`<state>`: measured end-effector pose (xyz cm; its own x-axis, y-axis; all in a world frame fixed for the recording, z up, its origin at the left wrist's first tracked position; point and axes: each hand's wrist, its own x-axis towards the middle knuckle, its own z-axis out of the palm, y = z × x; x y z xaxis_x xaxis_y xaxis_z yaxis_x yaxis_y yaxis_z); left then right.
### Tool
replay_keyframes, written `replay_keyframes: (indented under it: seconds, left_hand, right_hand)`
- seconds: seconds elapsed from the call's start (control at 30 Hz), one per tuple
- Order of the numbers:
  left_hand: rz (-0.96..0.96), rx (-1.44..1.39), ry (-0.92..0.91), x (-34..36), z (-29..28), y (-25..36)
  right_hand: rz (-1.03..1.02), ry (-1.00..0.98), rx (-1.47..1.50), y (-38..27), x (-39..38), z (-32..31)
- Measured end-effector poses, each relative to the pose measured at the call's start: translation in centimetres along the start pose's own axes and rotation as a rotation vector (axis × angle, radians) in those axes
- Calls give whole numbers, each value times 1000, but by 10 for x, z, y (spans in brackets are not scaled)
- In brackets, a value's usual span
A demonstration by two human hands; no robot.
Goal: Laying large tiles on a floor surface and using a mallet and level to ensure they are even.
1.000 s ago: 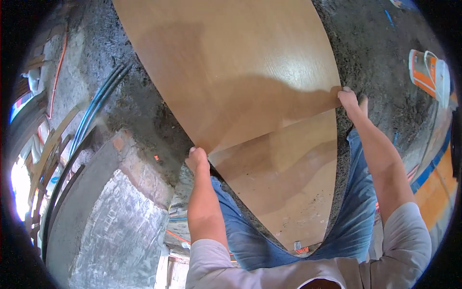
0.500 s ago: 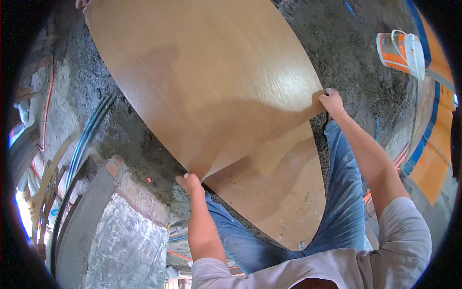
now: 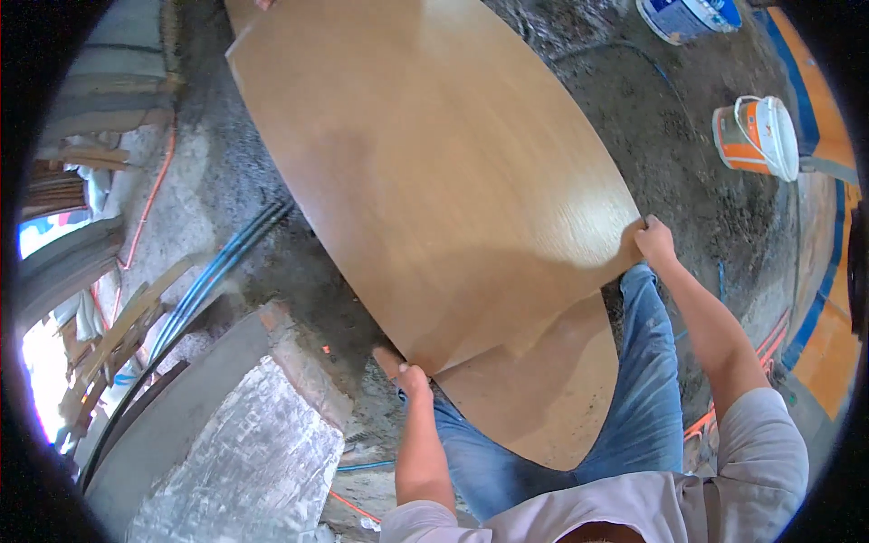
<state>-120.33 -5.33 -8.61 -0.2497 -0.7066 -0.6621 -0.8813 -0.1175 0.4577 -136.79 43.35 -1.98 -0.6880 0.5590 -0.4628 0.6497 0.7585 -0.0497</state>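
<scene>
A large brown plywood sheet (image 3: 434, 172), smooth and slightly glossy, stretches away in front of me. My left hand (image 3: 415, 382) grips its near left corner, thumb on top. At the near right corner, my right hand (image 3: 655, 242) is closed round the edge. Beneath it lies a second brown sheet (image 3: 552, 389), its dusty near part showing between my jeans-clad legs. Another person's hand (image 3: 264, 4) touches the far left end of the upper sheet, mostly cut off by the picture's rim. The fingers under the sheet are hidden.
Right of the sheet stand a white and orange bucket (image 3: 756, 138) and a blue bucket (image 3: 688, 18) on rough dark ground. Blue pipes (image 3: 217, 271), a concrete block (image 3: 244, 452) and wood scraps (image 3: 127, 321) lie left. Orange panels (image 3: 828, 353) line the far right.
My view has shifted, so the surroundings sit lower and the left side further right. The blue bucket has come into view. Both my hands keep hold of the upper sheet.
</scene>
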Motion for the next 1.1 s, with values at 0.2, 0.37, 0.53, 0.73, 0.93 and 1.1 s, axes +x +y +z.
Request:
replay_keyframes:
  seconds: [0.2, 0.37, 0.53, 0.73, 0.93, 1.1]
  left_hand:
    - [125, 131, -156, 16, -67, 1]
    - [37, -47, -263, -27, -131, 50]
    - [141, -23, -312, -166, -127, 138]
    - [-33, 194, -314, -298, -155, 191]
    - [16, 141, -411, -484, -96, 240]
    - [-40, 230, -522, -573, -30, 258]
  right_hand:
    - [67, -100, 139, 5, -21, -18]
    - [22, 12, 265, -13, -46, -61]
    - [23, 51, 340, 39, -29, -137]
    - [-62, -110, 405, 94, 3, -245]
    - [-42, -87, 531, 181, 45, -334]
    - [-22, -2, 492, 248, 120, -386]
